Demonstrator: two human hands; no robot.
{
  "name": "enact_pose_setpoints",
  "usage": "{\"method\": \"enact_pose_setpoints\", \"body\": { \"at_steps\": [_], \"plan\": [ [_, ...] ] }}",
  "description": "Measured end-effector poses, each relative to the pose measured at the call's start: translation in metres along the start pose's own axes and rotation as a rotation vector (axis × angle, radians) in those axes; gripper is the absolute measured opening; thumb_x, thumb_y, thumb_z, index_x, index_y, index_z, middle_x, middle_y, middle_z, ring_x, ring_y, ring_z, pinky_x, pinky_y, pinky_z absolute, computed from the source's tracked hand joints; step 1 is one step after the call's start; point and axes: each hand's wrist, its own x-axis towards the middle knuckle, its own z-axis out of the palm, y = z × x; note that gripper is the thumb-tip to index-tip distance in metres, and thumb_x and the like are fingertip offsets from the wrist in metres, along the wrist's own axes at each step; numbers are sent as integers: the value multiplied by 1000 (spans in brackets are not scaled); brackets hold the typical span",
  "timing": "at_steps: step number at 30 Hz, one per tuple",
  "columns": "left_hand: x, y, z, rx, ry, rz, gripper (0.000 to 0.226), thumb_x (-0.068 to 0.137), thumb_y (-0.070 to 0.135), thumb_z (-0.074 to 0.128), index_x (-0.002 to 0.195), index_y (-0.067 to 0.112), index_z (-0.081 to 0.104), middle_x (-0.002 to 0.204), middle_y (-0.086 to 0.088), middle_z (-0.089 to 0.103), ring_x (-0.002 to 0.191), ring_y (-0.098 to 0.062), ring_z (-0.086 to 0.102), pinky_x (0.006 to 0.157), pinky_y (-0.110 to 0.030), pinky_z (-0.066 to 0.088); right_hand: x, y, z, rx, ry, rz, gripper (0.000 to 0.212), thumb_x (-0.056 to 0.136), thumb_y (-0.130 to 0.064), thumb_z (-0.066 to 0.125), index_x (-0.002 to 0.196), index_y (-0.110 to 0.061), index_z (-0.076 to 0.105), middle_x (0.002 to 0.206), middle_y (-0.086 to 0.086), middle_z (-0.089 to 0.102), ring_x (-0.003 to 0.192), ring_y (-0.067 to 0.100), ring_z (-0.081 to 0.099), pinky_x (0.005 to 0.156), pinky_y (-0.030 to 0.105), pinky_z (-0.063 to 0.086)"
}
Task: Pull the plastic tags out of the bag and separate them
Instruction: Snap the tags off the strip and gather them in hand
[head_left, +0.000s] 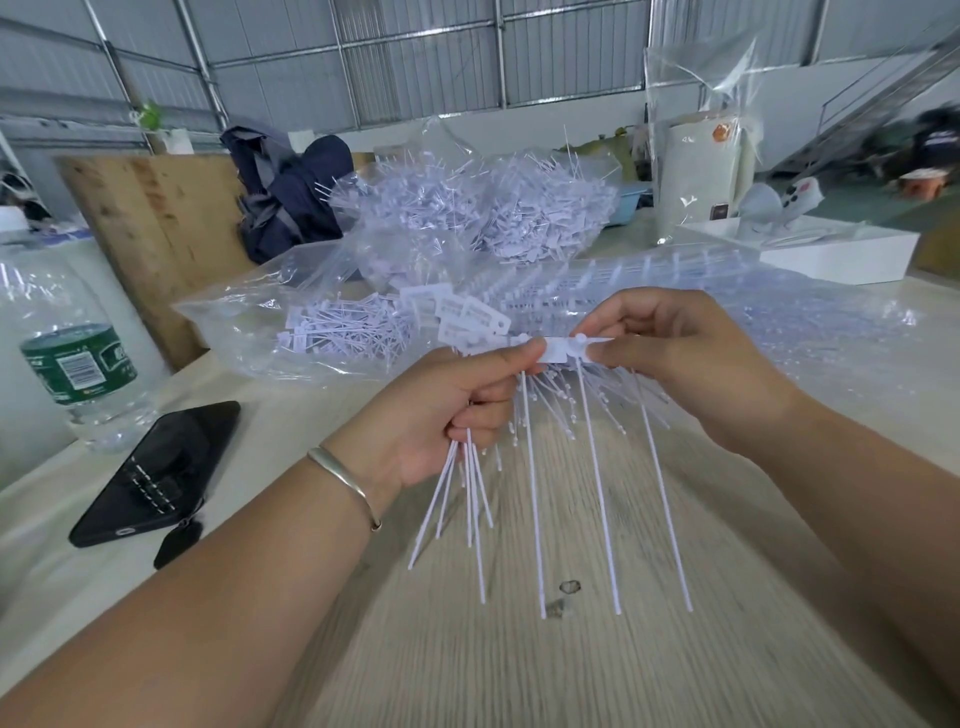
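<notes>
Two hands meet above the table, both closed on the same strip of white plastic tags (558, 351); the left hand (447, 410) pinches the flat tag head between thumb and forefinger at the strip's left end, while its lower fingers are curled tight round a bundle of loose tag stems (467, 493) that fan out below the palm; the right hand (670, 353) pinches the strip from the other side, thumb and forefinger pressed on the tag just beside the left thumb, its other fingers bent loosely behind; long thin stems hang down from the held strip toward the wooden table (519, 665), and how far their tips are from it I cannot tell; a silver bangle (343, 486) sits on the left wrist; just behind the hands lies an open clear bag (260, 332) with more white tags inside it, and beyond that a heaped second bag of tags (483, 208); to the right a flat clear sheet of packaging (805, 322) spreads over the tabletop; at the left a black phone (156, 475) lies face up near a water bottle (72, 358) with a green label; farther back stand a dark blue backpack (291, 202), a wooden board (156, 244) leaning upright, and a white tray (831, 249) at the right.
</notes>
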Motion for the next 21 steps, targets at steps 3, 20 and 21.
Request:
{"method": "enact_pose_setpoints", "body": {
  "at_steps": [3, 20, 21],
  "plan": [
    [2, 1, -3, -92, -10, -43, 20, 78, 29, 65, 79, 10, 61, 47, 9, 27, 32, -2, 22, 29, -14, 20, 1, 0, -1, 42, 8, -16, 17, 85, 6, 61, 87, -8, 71, 65, -6, 61, 59, 4, 53, 58, 11, 39],
    [2, 3, -8, -102, -34, 13, 29, 81, 31, 62, 54, 25, 55, 46, 10, 26, 33, -1, 21, 33, -14, 15, 2, 2, -4, 18, 18, -56, 12, 80, -16, 73, 92, -12, 72, 68, -6, 60, 60, 8, 48, 53, 12, 38],
    [2, 3, -9, -113, -52, 22, 34, 83, 32, 60, 50, 25, 55, 45, 11, 27, 33, 0, 21, 35, -15, 14, 2, 1, -4, 33, 12, -42, 16, 77, -21, 74, 90, -13, 72, 69, -2, 60, 60, 10, 48, 52, 13, 38]
  ]
}}
